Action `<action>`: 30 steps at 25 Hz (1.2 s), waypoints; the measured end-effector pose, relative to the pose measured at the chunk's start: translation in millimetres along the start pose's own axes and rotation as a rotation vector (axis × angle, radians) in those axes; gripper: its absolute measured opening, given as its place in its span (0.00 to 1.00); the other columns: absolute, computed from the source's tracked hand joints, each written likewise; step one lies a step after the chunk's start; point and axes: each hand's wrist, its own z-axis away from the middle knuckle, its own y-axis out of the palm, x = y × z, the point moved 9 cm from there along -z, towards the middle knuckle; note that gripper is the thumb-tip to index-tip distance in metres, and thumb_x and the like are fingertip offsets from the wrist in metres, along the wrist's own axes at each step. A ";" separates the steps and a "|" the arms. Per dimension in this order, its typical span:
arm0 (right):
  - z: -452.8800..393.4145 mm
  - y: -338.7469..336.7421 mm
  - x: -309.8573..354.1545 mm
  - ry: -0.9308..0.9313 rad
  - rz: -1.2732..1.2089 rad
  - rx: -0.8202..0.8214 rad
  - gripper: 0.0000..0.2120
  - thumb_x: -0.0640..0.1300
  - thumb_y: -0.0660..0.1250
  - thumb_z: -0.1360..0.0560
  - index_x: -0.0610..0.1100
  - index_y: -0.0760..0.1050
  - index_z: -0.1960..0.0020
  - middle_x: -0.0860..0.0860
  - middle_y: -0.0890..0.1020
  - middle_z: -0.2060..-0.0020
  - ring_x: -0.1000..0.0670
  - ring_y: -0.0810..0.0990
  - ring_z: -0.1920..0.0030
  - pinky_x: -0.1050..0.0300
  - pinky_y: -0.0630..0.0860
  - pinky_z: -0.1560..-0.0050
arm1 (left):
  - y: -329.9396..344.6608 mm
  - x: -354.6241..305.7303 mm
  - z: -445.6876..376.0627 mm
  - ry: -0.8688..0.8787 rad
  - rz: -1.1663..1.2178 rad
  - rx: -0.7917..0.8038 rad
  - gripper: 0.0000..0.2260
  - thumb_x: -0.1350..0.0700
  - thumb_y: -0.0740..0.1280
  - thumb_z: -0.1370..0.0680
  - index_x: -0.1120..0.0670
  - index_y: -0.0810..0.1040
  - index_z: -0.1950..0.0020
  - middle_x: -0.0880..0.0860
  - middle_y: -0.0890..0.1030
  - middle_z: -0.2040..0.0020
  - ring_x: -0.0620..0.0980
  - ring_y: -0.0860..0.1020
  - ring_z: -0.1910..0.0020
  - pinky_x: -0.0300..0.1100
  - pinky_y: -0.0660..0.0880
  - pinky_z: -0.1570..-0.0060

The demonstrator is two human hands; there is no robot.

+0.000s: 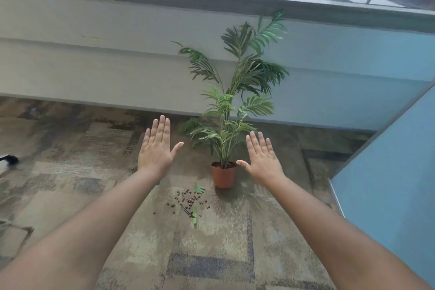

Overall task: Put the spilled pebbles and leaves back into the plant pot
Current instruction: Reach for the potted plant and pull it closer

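Observation:
A small terracotta plant pot [223, 175] stands upright on the carpet, holding a tall green palm plant [237, 92]. Just left of the pot and nearer to me lie several dark brown pebbles [188, 200] scattered in a patch. A green leaf [199, 188] lies at the patch's far edge and another leaf [194, 215] at its near edge. My left hand [156, 150] is stretched out flat, palm down, fingers apart, above the carpet to the left of the pot. On the pot's right, my right hand [263, 160] is held the same way, its thumb near the rim. Both hold nothing.
A patterned carpet [211, 254] covers the floor. A low grey wall [94, 66] under a window runs behind the plant. A blue partition panel [388, 183] stands close on the right. A dark object [10, 159] lies at the far left edge.

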 end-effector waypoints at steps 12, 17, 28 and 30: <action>31.6 82.7 6.7 -0.150 -0.021 0.182 0.36 0.65 0.42 0.24 0.44 0.40 0.25 0.47 0.43 0.25 0.47 0.36 0.26 0.48 0.35 0.28 | 90.5 -13.2 84.4 -0.157 -0.052 0.244 0.36 0.34 0.34 0.28 0.54 0.38 0.26 0.50 0.41 0.24 0.48 0.36 0.27 0.51 0.33 0.30; 10.1 91.5 20.4 -0.183 -0.032 0.195 0.34 0.64 0.43 0.24 0.46 0.45 0.24 0.47 0.47 0.24 0.46 0.41 0.26 0.44 0.39 0.28 | 104.5 -4.8 78.5 -0.160 0.000 0.275 0.34 0.35 0.39 0.25 0.54 0.41 0.25 0.51 0.44 0.24 0.49 0.41 0.25 0.48 0.37 0.29; -89.1 158.8 85.5 -0.141 -0.137 0.215 0.33 0.64 0.44 0.23 0.46 0.47 0.24 0.47 0.48 0.24 0.46 0.44 0.25 0.46 0.41 0.27 | 193.7 58.7 9.6 -0.145 0.124 0.429 0.32 0.38 0.45 0.23 0.54 0.43 0.25 0.51 0.48 0.23 0.50 0.46 0.25 0.46 0.45 0.28; -95.1 191.4 98.5 -0.172 -0.163 0.235 0.34 0.64 0.43 0.24 0.46 0.47 0.24 0.47 0.48 0.24 0.46 0.43 0.25 0.46 0.41 0.27 | 228.5 63.5 8.4 -0.147 0.128 0.437 0.32 0.37 0.45 0.23 0.54 0.43 0.25 0.51 0.48 0.23 0.49 0.46 0.25 0.45 0.45 0.28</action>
